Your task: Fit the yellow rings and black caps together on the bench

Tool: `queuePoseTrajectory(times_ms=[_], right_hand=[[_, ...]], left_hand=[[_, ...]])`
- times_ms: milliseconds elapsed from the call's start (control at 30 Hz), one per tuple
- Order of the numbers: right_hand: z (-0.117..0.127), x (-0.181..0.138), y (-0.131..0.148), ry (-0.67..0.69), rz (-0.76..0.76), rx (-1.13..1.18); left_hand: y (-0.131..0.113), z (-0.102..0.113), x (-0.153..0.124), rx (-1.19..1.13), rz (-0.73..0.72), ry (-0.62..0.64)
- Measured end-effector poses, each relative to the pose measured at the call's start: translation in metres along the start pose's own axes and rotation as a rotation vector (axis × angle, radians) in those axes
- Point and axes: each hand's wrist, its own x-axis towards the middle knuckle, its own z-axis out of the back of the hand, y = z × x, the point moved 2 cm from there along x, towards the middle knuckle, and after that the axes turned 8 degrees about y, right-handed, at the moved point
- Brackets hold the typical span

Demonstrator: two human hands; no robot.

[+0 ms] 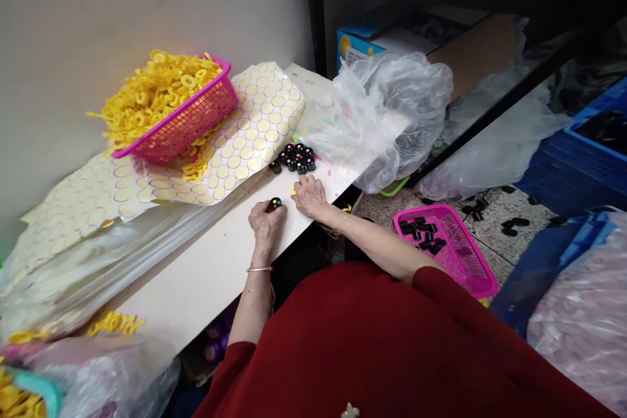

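Observation:
My left hand (265, 223) rests on the white table (206, 274), fingers curled round a small black piece with coloured dots (275, 203). My right hand (308, 196) lies just to its right, fingers bent down onto the table, pinching something small and yellow that I cannot make out. Beyond both hands sits a cluster of several black dotted pieces (296, 158). Sheets of round yellow-white stickers (245, 137) lie spread to the left of the cluster.
A pink basket (186, 124) heaped with yellow rings sits on the sticker sheets at back left. Clear plastic bags (386, 111) lie at the table's far end. Another pink basket (448, 245) with black pieces stands on the floor right. Blue crates (582, 163) stand far right.

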Motion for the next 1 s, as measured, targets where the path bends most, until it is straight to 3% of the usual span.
queuePoseTrajectory(times_ms=[167,267,433,667,1000], right_hand=[[0.007,-0.009,-0.011,-0.071,0.045,0.069],[0.015,-0.023,-0.02,-0.106,0.148,0.206],[0.022,-0.043,-0.017,-0.025,0.305,0.187],[0.026,-0.047,0.001,0.062,0.268,-0.037],[0.028,-0.046,0.006,0.154,0.227,-0.021]], left_hand=[[-0.02,-0.015,-0.023,-0.027,-0.123,0.039],[-0.028,-0.026,-0.026,-0.012,-0.177,0.033],[-0.023,-0.037,-0.025,-0.051,-0.222,0.022],[-0.018,-0.039,-0.026,-0.026,-0.224,0.017],[-0.021,-0.041,-0.029,0.001,-0.213,0.026]])
